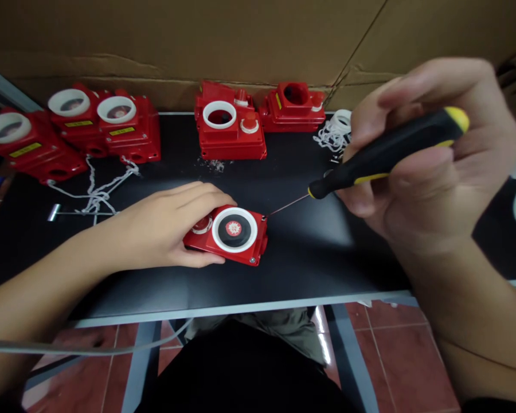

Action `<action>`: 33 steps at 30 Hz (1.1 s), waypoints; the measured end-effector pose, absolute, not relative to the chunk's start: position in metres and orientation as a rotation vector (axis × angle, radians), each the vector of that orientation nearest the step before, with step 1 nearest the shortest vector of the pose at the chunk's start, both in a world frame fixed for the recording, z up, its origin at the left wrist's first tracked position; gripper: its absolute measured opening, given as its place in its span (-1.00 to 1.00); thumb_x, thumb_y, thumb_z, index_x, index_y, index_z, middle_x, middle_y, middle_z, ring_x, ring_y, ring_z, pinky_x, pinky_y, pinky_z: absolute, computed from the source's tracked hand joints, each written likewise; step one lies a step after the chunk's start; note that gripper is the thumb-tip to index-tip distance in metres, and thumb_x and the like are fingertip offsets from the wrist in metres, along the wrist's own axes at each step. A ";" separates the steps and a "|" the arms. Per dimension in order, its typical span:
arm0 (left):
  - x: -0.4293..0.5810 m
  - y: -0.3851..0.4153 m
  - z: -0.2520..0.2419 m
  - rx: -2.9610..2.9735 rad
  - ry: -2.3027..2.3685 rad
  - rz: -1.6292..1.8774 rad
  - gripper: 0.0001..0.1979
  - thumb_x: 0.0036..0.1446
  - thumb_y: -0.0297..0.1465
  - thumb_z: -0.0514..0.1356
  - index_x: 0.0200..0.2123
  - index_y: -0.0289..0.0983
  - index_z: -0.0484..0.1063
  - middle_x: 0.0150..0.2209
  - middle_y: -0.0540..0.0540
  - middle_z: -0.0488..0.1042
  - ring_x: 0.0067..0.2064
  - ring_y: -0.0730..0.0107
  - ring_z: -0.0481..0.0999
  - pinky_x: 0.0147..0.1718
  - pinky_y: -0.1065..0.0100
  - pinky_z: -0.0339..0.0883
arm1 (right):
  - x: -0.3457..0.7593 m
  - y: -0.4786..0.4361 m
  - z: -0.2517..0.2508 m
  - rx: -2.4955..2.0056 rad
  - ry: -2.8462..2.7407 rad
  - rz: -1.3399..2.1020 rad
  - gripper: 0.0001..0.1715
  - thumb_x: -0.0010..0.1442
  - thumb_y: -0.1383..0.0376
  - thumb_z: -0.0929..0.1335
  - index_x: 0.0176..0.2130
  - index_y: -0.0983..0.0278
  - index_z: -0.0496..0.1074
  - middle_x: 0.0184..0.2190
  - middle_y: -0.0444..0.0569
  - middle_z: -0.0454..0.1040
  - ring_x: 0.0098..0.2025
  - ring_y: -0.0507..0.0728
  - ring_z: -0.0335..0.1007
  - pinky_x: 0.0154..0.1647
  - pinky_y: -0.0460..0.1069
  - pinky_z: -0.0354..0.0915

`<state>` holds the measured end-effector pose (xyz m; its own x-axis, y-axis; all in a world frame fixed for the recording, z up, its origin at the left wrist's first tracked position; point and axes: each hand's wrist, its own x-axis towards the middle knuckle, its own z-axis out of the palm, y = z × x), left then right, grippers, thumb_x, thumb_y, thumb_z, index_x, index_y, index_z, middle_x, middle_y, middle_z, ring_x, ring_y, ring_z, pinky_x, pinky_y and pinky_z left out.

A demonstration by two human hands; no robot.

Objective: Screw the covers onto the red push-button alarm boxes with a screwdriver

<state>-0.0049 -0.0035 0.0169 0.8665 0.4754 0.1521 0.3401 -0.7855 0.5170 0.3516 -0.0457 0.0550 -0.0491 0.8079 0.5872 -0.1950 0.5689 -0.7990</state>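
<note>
My left hand (180,223) grips the left end of a red box (245,256) that lies on the black tabletop, thumb at the near side and fingers over the far side. On its top the box carries a white ring (215,229) around a black disc with a red and white emblem. A screw (252,260) shows at its near right corner. In my right hand (447,149) is a screwdriver (378,152) with a black and yellow handle. The thin shaft slants down to the left, and its tip meets the box's far right corner.
Several similar red boxes with white rings stand at the back left (131,132) and back middle (232,143). White cords (98,198) and a small metal hammer-like rod (55,213) lie at left. More white cord (333,135) sits behind my right hand. Cardboard (176,40) closes off the back.
</note>
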 end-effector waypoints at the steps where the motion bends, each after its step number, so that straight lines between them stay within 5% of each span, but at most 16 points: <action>1: -0.005 -0.004 0.018 2.558 0.592 0.383 -0.33 0.66 0.14 0.50 0.54 -0.11 0.56 0.32 -0.30 0.76 0.22 -0.16 0.81 0.38 0.01 0.65 | 0.351 -0.046 0.055 -0.570 -1.377 0.921 -0.64 0.40 0.10 0.83 0.11 0.04 0.89 -0.05 -0.08 0.80 -0.27 0.06 0.74 -0.66 -0.10 0.43; 3: -0.004 -0.004 0.019 2.579 0.568 0.415 -0.32 0.69 0.19 0.44 0.53 -0.13 0.55 0.30 -0.31 0.76 0.22 -0.17 0.80 0.37 0.01 0.65 | 0.350 -0.046 0.056 -0.534 -1.382 0.994 -0.71 0.49 0.17 0.77 0.15 0.03 0.88 0.01 -0.04 0.88 -0.12 0.16 0.86 -0.69 -0.10 0.46; 7: -0.002 -0.005 0.021 2.587 0.565 0.385 -0.37 0.72 0.14 0.44 0.51 -0.16 0.55 0.31 -0.32 0.75 0.24 -0.15 0.80 0.34 0.05 0.64 | 0.351 -0.044 0.056 -0.463 -1.421 1.164 -0.77 0.60 0.25 0.63 0.17 -0.02 0.87 0.06 -0.13 0.91 -0.57 0.01 0.53 -0.83 -0.06 0.33; 11: 0.001 -0.006 0.025 2.568 0.563 0.394 -0.39 0.68 0.08 0.50 0.49 -0.16 0.57 0.30 -0.31 0.76 0.22 -0.14 0.81 0.32 0.07 0.62 | 0.354 -0.044 0.055 -0.537 -1.403 1.068 -0.80 0.45 0.11 0.76 0.04 -0.02 0.88 -0.03 -0.10 0.76 -0.53 0.01 0.51 -0.84 -0.04 0.26; 15: 0.001 -0.006 0.025 2.564 0.563 0.397 -0.41 0.68 0.08 0.50 0.48 -0.15 0.57 0.29 -0.30 0.76 0.21 -0.13 0.81 0.31 0.07 0.62 | 0.354 -0.045 0.050 -0.631 -1.558 0.761 -0.60 0.43 -0.11 0.80 -0.04 0.06 0.84 -0.12 -0.14 0.65 -0.60 -0.16 0.33 -0.75 -0.13 0.23; 21: -0.001 -0.007 0.028 2.558 0.592 0.366 -0.38 0.67 0.08 0.50 0.50 -0.15 0.57 0.31 -0.32 0.75 0.24 -0.16 0.81 0.36 0.04 0.64 | 0.349 -0.051 0.054 -0.565 -1.460 1.030 -0.60 0.44 0.18 0.80 0.20 -0.03 0.89 -0.01 -0.11 0.90 -0.33 0.05 0.70 -0.53 -0.06 0.58; 23: 0.000 -0.007 0.029 2.548 0.607 0.365 -0.37 0.65 0.08 0.52 0.51 -0.13 0.58 0.32 -0.32 0.76 0.25 -0.18 0.81 0.38 0.01 0.64 | 0.351 -0.052 0.062 -0.571 -1.428 1.112 -0.69 0.46 0.23 0.76 0.15 -0.02 0.90 -0.03 -0.08 0.92 -0.35 0.09 0.70 -0.57 -0.02 0.59; 29: 0.000 -0.006 0.028 2.539 0.608 0.360 -0.40 0.66 0.09 0.50 0.49 -0.12 0.59 0.31 -0.30 0.76 0.23 -0.16 0.81 0.36 0.02 0.64 | 0.361 -0.049 0.074 -0.644 -1.576 1.299 -0.74 0.37 0.07 0.81 -0.06 0.08 0.88 -0.10 0.02 0.76 -0.35 0.15 0.66 -0.70 0.00 0.55; 33: -0.003 -0.006 0.028 2.533 0.632 0.344 -0.36 0.61 0.09 0.54 0.50 -0.11 0.59 0.30 -0.28 0.76 0.22 -0.16 0.82 0.38 0.02 0.64 | 0.357 -0.051 0.058 -0.625 -1.562 0.864 -0.57 0.43 -0.18 0.75 -0.14 0.09 0.89 -0.19 0.03 0.63 -0.59 0.03 0.33 -0.82 0.08 0.23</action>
<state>-0.0025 -0.0057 0.0279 0.8602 0.4958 0.1190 0.3687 -0.7660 0.5267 0.3573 -0.0511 0.0583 -0.1708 0.7924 0.5856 -0.0747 0.5822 -0.8096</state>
